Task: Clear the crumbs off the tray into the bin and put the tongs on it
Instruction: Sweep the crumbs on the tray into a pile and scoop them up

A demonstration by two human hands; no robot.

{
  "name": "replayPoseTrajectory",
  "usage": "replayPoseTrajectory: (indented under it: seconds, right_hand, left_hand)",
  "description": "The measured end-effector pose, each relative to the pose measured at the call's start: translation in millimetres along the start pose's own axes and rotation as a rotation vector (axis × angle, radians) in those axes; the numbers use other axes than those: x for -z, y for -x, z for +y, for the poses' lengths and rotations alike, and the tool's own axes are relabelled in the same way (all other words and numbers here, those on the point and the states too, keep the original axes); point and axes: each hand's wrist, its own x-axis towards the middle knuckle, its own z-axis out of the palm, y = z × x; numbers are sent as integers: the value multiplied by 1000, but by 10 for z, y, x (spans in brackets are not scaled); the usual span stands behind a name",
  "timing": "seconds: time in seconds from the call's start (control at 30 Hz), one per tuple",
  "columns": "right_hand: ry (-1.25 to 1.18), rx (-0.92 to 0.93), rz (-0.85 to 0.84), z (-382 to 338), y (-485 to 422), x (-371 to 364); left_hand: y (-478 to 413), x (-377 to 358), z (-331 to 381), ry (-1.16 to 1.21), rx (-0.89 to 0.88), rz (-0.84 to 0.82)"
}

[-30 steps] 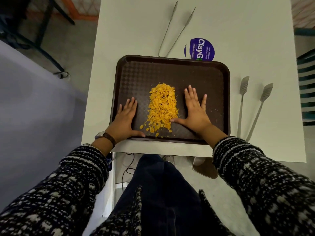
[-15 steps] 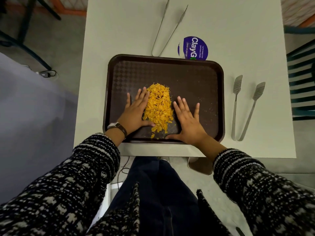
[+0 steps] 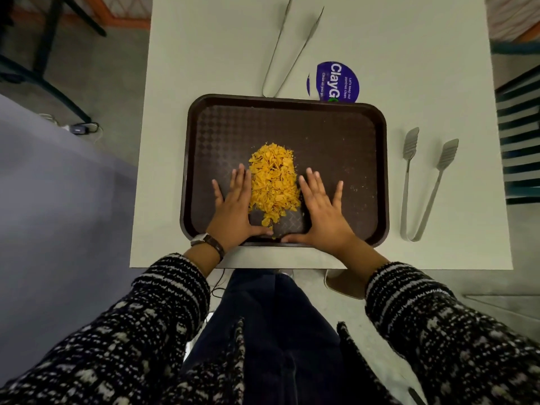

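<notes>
Crumbs (image 3: 273, 178) heaped mid-tray (image 3: 344, 135), nothing binned. Our left hand (image 3: 233, 204) and right hand (image 3: 323, 209) lie flat, open, flanking the heap. Both tongs (image 3: 420, 185) on worktop (image 3: 210, 54), off-tray.

This looked like a shared pantry or canteen in a workplace. A round purple sticker (image 3: 336, 81) on the white table (image 3: 204, 68), upper centre of the frame, carried the words "Let's keep our pantries clean" — a house notice, not home decor. A brown cafeteria-style tray (image 3: 336, 135) sat mid-frame, with two pairs of metal serving tongs (image 3: 287, 51) (image 3: 420, 185) on the table above it and at right. Grey floor and dark metal furniture legs (image 3: 46, 80) filled the upper left.
</notes>
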Motion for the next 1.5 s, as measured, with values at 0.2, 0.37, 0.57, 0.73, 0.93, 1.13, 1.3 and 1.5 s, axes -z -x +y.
replayPoseTrajectory:
  seconds: [0.2, 0.37, 0.57, 0.73, 0.93, 1.13, 1.3, 1.5]
  right_hand:
    - [-31, -125, 4, -192, 103, -136]
    - [6, -138, 0, -207, -31, -92]
    - [83, -81, 28, -133, -240, -31]
    - [30, -117, 83, -106, -274, 3]
    - [75, -7, -16, 195, -13, 80]
    - [79, -27, -27, 270, 36, 72]
    - [72, 15, -2, 59, -85, -8]
    - [20, -81, 113, -47, -317, -29]
  left_hand:
    - [-105, 44, 46, 64, 39, 83]
    - [20, 125, -201, 91, 75, 119]
    - [102, 270, -489, -27, 74, -10]
    - [8, 356, -579, -108, 28, -61]
    - [-218, 407, -543, -144, -29, -87]
    - [-317, 251, -190, -81, -88, -71]
    - [-240, 228, -116, -9, -36, -42]
    - [35, 140, -102, -10, -20, -80]
